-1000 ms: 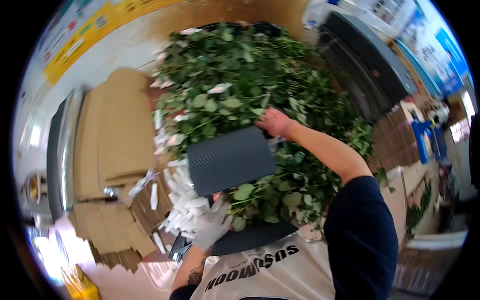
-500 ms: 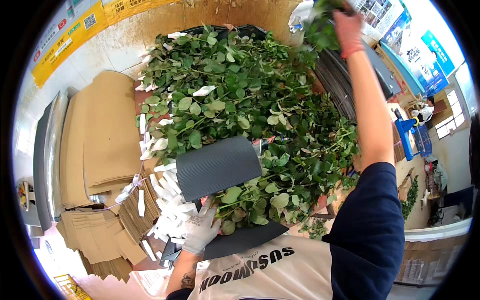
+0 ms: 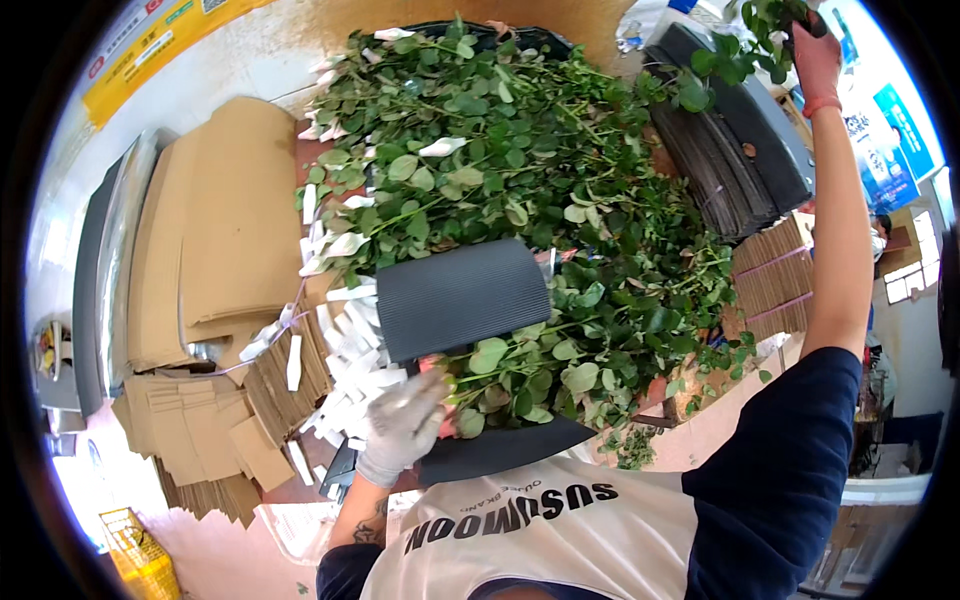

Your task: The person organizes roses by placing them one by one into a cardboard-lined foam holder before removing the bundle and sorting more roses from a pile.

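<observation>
My right hand (image 3: 818,65), in a red glove, is raised at the upper right. It is closed around leafy rose stems (image 3: 755,45), whose leaves hang to its left. My left hand (image 3: 403,425) wears a pale glove and lies low at the bunch's left end. Its fingers stretch, a little blurred, beside reddish flower heads (image 3: 432,365). A black corrugated sheet (image 3: 465,297) lies curved over part of the bunch, and another dark sheet (image 3: 505,450) sits under the near stems. Leafy rose stems (image 3: 500,150) cover the table, several heads wearing white sleeves (image 3: 443,147).
Loose white sleeves (image 3: 345,350) are heaped left of the bunch. Brown cardboard sheets (image 3: 240,210) lean at the left, above smaller cardboard pieces (image 3: 190,420). Dark corrugated sheets (image 3: 715,165) and strapped cardboard (image 3: 772,275) stand at the right. A yellow basket (image 3: 140,555) is at lower left.
My right hand has moved further right with the stems. My left hand has shifted slightly, its fingers now over the flower heads. The whole view has shifted a little.
</observation>
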`<state>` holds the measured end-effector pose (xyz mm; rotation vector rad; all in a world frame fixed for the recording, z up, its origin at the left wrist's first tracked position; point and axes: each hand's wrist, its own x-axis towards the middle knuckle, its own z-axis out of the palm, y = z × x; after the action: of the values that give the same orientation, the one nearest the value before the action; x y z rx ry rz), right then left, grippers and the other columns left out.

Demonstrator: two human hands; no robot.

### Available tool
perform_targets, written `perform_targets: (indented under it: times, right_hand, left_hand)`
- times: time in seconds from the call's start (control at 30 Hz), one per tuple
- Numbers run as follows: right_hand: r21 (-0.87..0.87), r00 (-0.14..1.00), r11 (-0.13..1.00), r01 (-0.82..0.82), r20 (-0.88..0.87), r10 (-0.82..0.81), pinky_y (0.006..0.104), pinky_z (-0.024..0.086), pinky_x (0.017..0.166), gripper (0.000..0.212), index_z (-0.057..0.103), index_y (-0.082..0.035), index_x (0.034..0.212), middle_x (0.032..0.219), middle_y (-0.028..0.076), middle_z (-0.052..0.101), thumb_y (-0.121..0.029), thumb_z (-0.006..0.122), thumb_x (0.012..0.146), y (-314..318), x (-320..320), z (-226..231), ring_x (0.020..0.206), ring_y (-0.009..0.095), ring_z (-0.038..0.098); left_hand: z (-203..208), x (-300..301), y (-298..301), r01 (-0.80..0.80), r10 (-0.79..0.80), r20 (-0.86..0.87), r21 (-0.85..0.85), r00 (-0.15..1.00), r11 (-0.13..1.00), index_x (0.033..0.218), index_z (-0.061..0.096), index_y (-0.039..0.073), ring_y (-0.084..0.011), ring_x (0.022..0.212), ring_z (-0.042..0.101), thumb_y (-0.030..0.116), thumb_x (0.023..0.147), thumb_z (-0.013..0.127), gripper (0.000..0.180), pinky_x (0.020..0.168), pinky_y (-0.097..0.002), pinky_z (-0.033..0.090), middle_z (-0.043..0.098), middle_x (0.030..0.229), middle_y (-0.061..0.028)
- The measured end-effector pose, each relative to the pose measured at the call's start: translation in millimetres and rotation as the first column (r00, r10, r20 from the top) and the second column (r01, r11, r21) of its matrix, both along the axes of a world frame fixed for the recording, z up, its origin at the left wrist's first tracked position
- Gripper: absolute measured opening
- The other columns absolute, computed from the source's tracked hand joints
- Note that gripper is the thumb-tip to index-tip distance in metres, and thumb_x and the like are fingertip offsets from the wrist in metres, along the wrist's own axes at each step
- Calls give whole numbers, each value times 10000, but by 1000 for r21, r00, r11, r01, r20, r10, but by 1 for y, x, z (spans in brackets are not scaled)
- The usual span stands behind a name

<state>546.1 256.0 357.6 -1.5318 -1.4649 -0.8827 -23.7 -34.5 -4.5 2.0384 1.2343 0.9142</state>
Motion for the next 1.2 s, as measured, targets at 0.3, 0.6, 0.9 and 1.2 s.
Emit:
perform_targets:
  times: [0.3,0.6,0.9,1.2]
  right_hand:
    - [-294,651,955,32,731,203,341,495,627,199,630,-4,981,780,118,642,-147,531,885,79,-248,-84,679,250,610]
    - [-971,555,212,-114,115,824,396,497,837,351,568,-109,1160,1031,127,647,-194,555,820,-10,-361,-379,993,290,630]
    - [-919,524,379,-106,272,807,357,525,650,295,516,-74,1113,959,107,640,-113,555,824,1,-378,-428,830,260,673]
    - [-907,539,383,-176,237,808,379,510,706,346,523,-91,1093,959,88,591,-180,618,773,-23,-361,-384,888,247,638]
  left_hand:
    - [-14,-19,76,-32,478,582,-612,658,790,1478,119,-23,-276,1276,416,224,926,590,767,1041,-357,362,399,1379,-249]
    - [-42,-15,84,-42,362,492,-548,791,836,1413,319,-44,-254,1274,415,330,873,674,746,1079,-341,301,442,1363,-205]
    - [-36,-70,159,-438,510,-154,344,846,831,1231,568,49,-354,1091,571,193,771,640,488,953,-446,442,614,1159,-176]
    - [6,-95,244,-142,-60,-645,-257,762,956,1077,649,122,-297,1075,583,325,792,612,352,925,-383,454,620,1136,-144]
